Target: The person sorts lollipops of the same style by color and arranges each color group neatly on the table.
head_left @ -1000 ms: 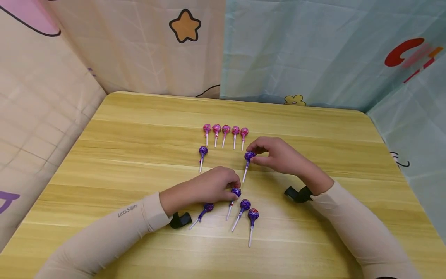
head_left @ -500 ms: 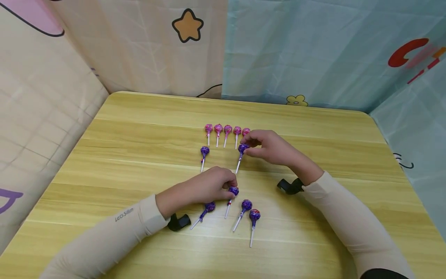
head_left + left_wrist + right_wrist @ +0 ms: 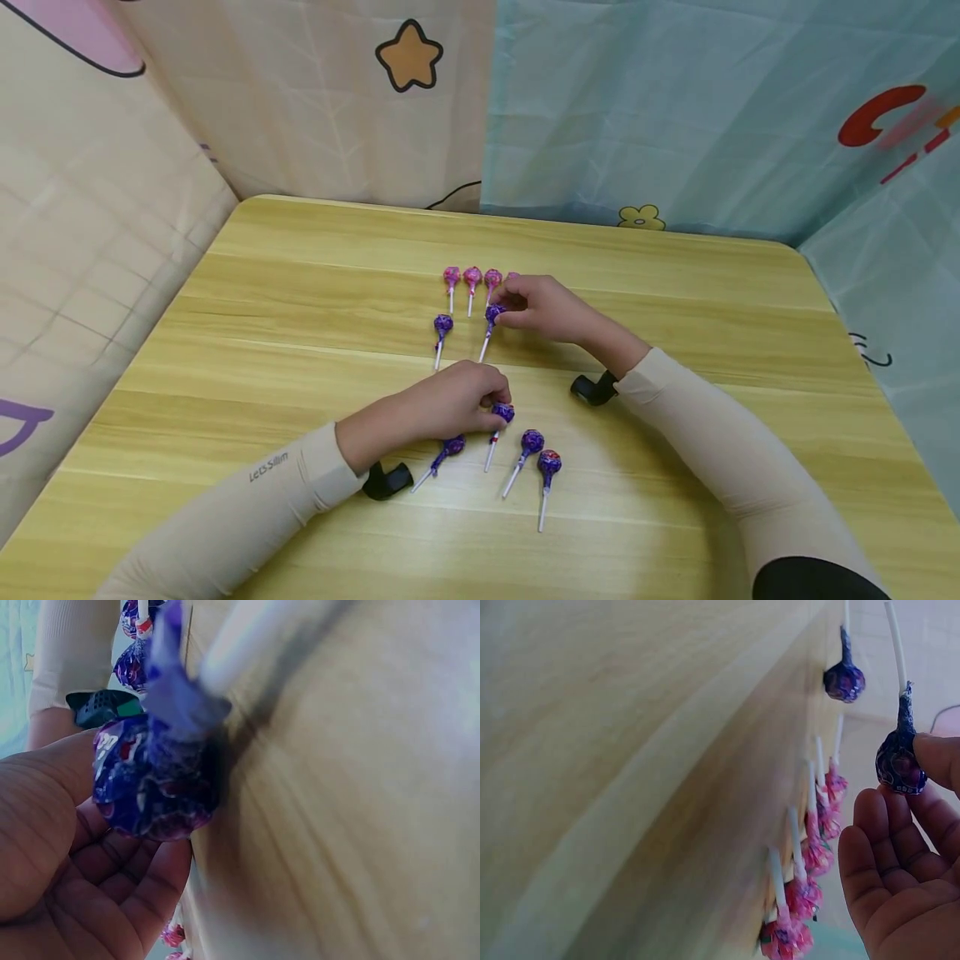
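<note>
My right hand (image 3: 543, 310) pinches a purple-wrapped lollipop (image 3: 493, 314) by its head, thumb against fingertips. In the right wrist view this lollipop (image 3: 900, 761) is held off the table, its white stick pointing up in the picture. My left hand (image 3: 457, 400) holds another purple lollipop (image 3: 503, 413) by the head, low over the table. A large purple lollipop (image 3: 154, 780) covers the left fingertips in the left wrist view. One purple lollipop (image 3: 443, 323) lies by itself, left of the right hand's one. Pink lollipops (image 3: 472, 277) stand in a row behind, partly hidden by the right hand.
Purple lollipops lie nearer the front: one (image 3: 453, 445) beneath the left hand, two more (image 3: 532, 442) to its right. All lie on a wood-grain table (image 3: 300, 275). Printed curtains (image 3: 637, 100) close off the back and sides.
My right hand has carried its purple lollipop leftward and slightly back, now covering the right end of the pink row. The left hand stays almost in place with its lollipop.
</note>
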{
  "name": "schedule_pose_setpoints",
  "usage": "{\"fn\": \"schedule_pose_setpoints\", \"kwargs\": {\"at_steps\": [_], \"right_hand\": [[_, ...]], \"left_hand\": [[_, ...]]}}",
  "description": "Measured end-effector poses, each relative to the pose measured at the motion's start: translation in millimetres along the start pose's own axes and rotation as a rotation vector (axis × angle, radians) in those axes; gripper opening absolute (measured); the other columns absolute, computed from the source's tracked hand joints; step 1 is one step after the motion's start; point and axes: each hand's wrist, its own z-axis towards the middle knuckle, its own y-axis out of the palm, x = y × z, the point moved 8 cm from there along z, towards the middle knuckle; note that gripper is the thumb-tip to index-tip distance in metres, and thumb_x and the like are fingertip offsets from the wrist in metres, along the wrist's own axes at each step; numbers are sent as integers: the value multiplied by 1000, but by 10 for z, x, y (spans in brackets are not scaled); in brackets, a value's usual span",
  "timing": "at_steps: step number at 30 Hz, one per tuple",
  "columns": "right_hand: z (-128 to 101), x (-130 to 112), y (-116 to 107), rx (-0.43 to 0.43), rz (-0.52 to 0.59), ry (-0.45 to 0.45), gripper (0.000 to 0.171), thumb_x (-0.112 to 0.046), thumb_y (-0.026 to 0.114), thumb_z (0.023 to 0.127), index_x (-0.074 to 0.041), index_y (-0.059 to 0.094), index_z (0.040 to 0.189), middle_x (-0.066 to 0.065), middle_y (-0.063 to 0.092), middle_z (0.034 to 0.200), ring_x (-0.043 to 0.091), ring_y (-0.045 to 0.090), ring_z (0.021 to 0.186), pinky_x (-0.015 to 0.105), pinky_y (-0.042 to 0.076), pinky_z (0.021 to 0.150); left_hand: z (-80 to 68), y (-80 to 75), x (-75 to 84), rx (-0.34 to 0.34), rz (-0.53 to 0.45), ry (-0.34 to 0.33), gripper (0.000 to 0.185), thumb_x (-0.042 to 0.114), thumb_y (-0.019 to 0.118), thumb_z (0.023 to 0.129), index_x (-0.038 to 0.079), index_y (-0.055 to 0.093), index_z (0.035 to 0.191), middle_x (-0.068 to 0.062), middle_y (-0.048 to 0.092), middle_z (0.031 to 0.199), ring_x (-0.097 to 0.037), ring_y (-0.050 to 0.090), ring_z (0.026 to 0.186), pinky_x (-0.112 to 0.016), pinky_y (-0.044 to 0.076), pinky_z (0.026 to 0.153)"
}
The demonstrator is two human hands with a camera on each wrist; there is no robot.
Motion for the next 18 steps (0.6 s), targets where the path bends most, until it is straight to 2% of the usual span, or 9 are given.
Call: {"fn": "schedule_pose_setpoints", "kwargs": {"at_steps": [7, 11, 18], "right_hand": [[144, -26, 147, -34, -62, 3, 14, -13, 71, 93, -10, 69, 107, 2, 63, 94, 19, 52, 84, 32, 45, 75], [200, -28, 190, -37, -101, -5, 13, -16, 71, 93, -13, 68, 106, 0, 63, 90, 19, 52, 82, 34, 40, 77], [261, -80, 268, -58, -110, -35, 14, -15, 71, 93, -10, 68, 105, 1, 63, 91, 18, 52, 82, 31, 45, 74]], "left_hand": [[-21, 27, 3, 1, 13, -8, 12, 23, 77, 89, 15, 68, 91, 6, 55, 75, -11, 50, 72, -29, 43, 69], [-26, 33, 12, 3, 18, -15, 13, 23, 77, 89, 15, 67, 92, 6, 55, 75, -12, 50, 73, -29, 43, 69], [-31, 51, 30, 5, 25, -16, 13, 23, 77, 88, 14, 67, 91, 5, 55, 74, -12, 50, 72, -30, 42, 71]]}}
